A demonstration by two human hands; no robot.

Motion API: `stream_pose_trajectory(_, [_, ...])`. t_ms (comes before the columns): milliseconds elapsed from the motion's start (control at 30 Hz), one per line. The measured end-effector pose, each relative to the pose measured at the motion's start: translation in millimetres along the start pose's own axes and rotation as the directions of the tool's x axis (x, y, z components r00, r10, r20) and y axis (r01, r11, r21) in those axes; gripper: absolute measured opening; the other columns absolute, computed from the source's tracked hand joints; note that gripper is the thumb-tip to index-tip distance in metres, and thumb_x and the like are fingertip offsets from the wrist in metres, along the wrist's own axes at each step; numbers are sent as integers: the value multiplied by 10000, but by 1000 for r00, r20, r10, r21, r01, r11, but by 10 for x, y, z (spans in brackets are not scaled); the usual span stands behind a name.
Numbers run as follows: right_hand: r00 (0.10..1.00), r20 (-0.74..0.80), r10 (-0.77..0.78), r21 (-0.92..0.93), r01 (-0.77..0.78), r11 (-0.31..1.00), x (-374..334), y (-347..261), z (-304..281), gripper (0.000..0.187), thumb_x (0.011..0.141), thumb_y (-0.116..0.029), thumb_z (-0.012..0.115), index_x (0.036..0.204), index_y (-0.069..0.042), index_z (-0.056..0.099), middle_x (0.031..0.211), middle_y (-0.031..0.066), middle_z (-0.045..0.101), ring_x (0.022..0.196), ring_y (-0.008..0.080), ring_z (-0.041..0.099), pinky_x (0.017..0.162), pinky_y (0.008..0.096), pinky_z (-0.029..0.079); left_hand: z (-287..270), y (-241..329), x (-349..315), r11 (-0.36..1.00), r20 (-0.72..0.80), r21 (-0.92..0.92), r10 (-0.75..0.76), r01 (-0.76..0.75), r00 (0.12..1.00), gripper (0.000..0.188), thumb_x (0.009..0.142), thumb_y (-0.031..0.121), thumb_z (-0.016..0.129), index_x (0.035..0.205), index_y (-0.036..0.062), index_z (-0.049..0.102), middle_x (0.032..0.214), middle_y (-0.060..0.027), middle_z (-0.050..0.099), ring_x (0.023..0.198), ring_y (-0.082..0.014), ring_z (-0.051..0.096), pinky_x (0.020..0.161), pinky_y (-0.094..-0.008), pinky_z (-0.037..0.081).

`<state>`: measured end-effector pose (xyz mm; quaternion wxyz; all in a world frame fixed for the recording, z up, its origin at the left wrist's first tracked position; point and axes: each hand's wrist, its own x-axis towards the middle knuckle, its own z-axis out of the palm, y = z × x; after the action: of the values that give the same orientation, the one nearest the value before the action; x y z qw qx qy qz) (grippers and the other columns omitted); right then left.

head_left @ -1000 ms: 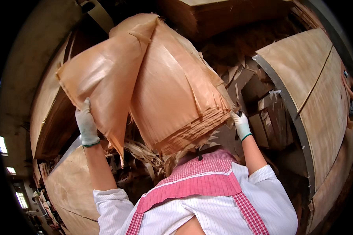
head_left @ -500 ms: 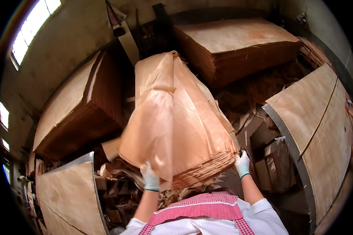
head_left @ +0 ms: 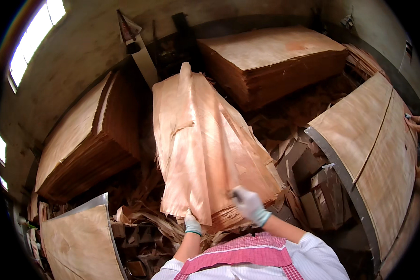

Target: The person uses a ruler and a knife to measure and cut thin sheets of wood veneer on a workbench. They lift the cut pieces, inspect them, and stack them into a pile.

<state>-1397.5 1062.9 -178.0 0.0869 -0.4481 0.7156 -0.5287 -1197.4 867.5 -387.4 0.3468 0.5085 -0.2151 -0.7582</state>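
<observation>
A tall stack of thin wood veneer sheets (head_left: 247,177) lies in front of me, its layered near edge facing my apron. On its left part rests a loose, rippled veneer sheet (head_left: 186,163), with a raised fold toward the far end. My left hand (head_left: 192,223), in a white glove with a green cuff, pinches the near edge of this sheet. My right hand (head_left: 251,205), gloved alike, is over the near part of the stack, right of the sheet. Its fingers look closed around something small and dark, too blurred to name.
Large veneer stacks stand at the far left (head_left: 79,135) and far right (head_left: 275,51). Metal-edged boards flank me, one at right (head_left: 368,140), one at lower left (head_left: 79,233). Veneer scraps (head_left: 284,149) litter the gaps around the stack.
My right hand has moved left from the stack's right corner to over its near part. My left hand has shifted right and down with the sheet's edge, and the sheet lies flatter.
</observation>
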Motion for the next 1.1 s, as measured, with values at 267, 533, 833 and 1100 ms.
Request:
stream_pose_trajectory(267, [943,286,-173,-45,194,980,316,-414,858,184,815,-194,634,923,-83,534,788,179,603,733,366,616,613,435,498,-308,-64,317,994,457,107,-37,-14,889,332,973,271,404,1210,100,561,1101,-98,613,1022,-258,580,949,-392,447])
stream_pose_trajectory(533, [922,145,360,633,-366,682,90,530,149,183,948,-242,530,1019,-73,535,767,47,573,590,147,531,515,258,450,-75,48,29,978,277,-111,-139,175,951,467,934,333,468,1255,2,541,1240,-136,586,1113,-308,554,971,-388,451])
stream_pose_trajectory(833, [669,-559,490,442,-260,859,-178,1315,-831,178,922,-196,613,946,-26,567,842,3,570,759,108,510,733,268,445,91,145,-124,999,-2,29,-38,38,999,401,954,342,486,1224,59,573,1219,-108,599,1046,-297,580,894,-419,491])
stream_pose_trajectory(1100, [675,-5,738,-93,-735,672,70,1263,-411,535,826,-461,666,1063,15,601,950,153,655,893,275,611,805,348,458,737,489,-979,866,-160,365,421,-343,893,428,934,373,570,967,-53,596,939,-109,632,786,-209,605,689,-332,520])
